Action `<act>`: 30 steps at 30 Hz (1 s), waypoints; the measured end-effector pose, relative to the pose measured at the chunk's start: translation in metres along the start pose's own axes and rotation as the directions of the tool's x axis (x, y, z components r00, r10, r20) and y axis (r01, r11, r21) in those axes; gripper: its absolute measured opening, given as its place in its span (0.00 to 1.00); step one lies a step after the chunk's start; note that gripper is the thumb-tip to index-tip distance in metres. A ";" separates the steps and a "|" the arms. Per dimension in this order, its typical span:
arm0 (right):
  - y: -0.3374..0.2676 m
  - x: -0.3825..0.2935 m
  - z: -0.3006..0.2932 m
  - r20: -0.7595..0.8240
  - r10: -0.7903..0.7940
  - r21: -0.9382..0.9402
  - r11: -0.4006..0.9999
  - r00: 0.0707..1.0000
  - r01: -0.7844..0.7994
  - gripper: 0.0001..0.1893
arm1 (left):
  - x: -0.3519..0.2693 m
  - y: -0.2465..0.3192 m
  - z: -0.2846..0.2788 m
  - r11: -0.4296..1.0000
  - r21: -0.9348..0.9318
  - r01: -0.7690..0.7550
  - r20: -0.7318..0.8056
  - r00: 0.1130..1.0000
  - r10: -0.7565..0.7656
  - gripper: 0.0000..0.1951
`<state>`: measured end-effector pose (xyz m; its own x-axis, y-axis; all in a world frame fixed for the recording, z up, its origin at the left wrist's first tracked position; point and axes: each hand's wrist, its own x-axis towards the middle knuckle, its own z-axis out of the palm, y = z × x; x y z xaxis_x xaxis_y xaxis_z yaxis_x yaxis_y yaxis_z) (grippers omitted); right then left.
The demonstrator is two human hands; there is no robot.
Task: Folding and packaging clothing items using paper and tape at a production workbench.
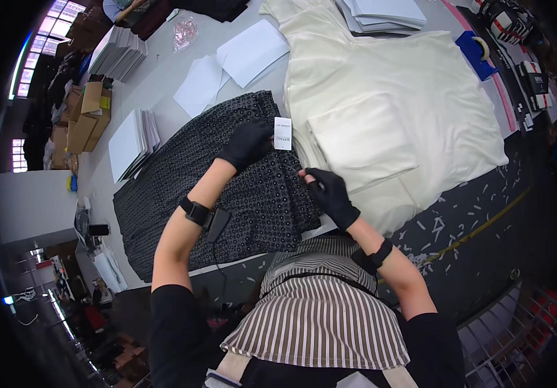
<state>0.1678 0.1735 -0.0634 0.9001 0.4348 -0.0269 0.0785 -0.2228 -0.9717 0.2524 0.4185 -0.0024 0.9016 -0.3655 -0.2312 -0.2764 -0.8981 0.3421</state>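
Observation:
My left hand (249,144), in a black glove with bare fingertips, holds the edge of a white hang tag (282,134) over a dark patterned garment (196,184) lying on the table. The tag bears writing. A thin string runs from near the tag toward my right hand (329,194), also in a black glove, whose thumb and forefinger are pinched together on the string. Right of the hands lies a spread cream garment (429,97), with a folded cream piece (366,140) on it.
Paper stacks (130,143) stand along the table's left side, beside loose white sheets (254,51). A blue tape dispenser (476,54) sits at the right. An open cardboard box (91,116) stands at the far left. Across the table is another person's arm (125,12).

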 end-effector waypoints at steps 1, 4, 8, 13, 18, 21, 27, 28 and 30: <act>-0.002 -0.002 0.013 -0.030 -0.039 0.000 0.999 0.999 0.039 0.19 | -0.012 -0.003 0.002 0.990 0.102 -0.099 -0.067 0.992 0.106 0.14; -0.002 -0.003 0.050 0.010 0.009 -0.117 0.993 1.000 -0.008 0.19 | -0.035 -0.008 0.011 0.904 0.328 -0.274 -0.155 0.928 0.338 0.20; 0.005 0.004 0.072 -0.118 0.129 -0.161 0.976 0.985 -0.147 0.21 | -0.039 -0.021 0.024 0.947 0.253 -0.200 -0.181 0.951 0.250 0.29; 0.002 0.008 0.085 -0.206 0.064 -0.294 0.948 0.976 -0.125 0.22 | -0.057 -0.075 0.070 0.997 0.079 -0.015 -0.460 0.887 0.050 0.29; 0.006 0.010 0.099 -0.238 0.164 -0.372 0.895 0.957 -0.246 0.21 | -0.118 -0.190 0.123 0.860 -0.250 0.445 -0.552 0.664 -0.504 0.28; 0.008 0.002 0.103 -0.250 0.265 -0.396 0.849 0.931 -0.348 0.20 | -0.131 -0.251 0.136 0.664 -0.617 0.423 -0.296 0.656 -0.694 0.24; -0.022 -0.064 0.105 -0.535 0.243 -0.046 0.948 0.809 -0.315 0.17 | -0.062 -0.323 0.078 0.038 -0.982 0.184 0.147 0.881 -0.449 0.25; -0.029 -0.073 0.108 -0.610 0.346 0.013 0.904 0.713 -0.427 0.17 | -0.053 -0.326 0.065 0.016 -0.984 0.176 0.162 0.932 -0.324 0.27; -0.040 -0.081 0.111 -0.648 0.268 0.013 0.940 0.713 -0.342 0.16 | -0.036 -0.323 0.042 0.070 -0.958 0.278 0.236 0.904 -0.358 0.28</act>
<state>0.0441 0.2441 -0.0484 0.9405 -0.3148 -0.1278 -0.2394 -0.3470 -0.9068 0.2954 0.7117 -0.1431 0.8352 -0.0666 -0.5459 0.5496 0.0696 0.8325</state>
